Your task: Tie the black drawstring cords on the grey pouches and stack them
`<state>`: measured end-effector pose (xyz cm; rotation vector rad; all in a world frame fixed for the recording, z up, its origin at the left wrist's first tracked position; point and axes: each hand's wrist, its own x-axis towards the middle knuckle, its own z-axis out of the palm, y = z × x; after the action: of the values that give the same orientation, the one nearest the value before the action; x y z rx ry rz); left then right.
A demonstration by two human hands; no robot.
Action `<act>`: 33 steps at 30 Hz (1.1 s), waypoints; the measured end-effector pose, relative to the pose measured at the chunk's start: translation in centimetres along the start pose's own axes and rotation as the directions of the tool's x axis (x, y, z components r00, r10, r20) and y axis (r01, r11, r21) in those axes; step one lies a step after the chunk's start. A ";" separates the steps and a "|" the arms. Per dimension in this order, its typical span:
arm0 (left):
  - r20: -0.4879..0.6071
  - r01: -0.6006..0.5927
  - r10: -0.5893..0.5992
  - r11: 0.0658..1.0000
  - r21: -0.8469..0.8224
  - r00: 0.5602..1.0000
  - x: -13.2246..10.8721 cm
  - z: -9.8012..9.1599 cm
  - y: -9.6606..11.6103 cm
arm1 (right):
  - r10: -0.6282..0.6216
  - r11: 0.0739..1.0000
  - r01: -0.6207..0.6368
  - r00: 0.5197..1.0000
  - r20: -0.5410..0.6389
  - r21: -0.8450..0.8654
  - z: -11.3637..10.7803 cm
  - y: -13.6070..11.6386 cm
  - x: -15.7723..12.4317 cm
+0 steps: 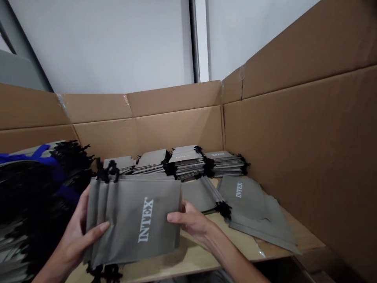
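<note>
A small bunch of grey drawstring bags (126,220) printed INTEX is held up in front of me between both hands. My left hand (79,232) grips the bunch at its left side, thumb across the front and fingers hidden behind. At the opposite edge my right hand (191,220) pinches the bags, its thumb on the front face. Black cords with knots stick out at the top left and bottom left of the bunch. Just behind my right hand lie more grey bags (198,194) with a black cord cluster, and flat bags (250,204) spread to the right.
Several stacks of grey bags (188,163) line the back of the wooden table (203,255). Cardboard walls (176,125) enclose the back and the right side. On the left rises a tall pile of bags with black cords (38,196), tied with blue straps (55,167).
</note>
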<state>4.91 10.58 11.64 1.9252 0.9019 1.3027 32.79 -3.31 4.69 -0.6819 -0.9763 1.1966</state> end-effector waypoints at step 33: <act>0.060 0.202 -0.199 0.977 -0.067 0.978 -7.4 6.6 -9.3 | 0.017 0.976 -0.043 0.992 -0.122 -0.213 -0.6 4.7 -0.7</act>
<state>7.38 8.94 -1.57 1.7551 0.9809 1.1450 31.20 -2.73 0.15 -0.9329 -1.0060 1.0713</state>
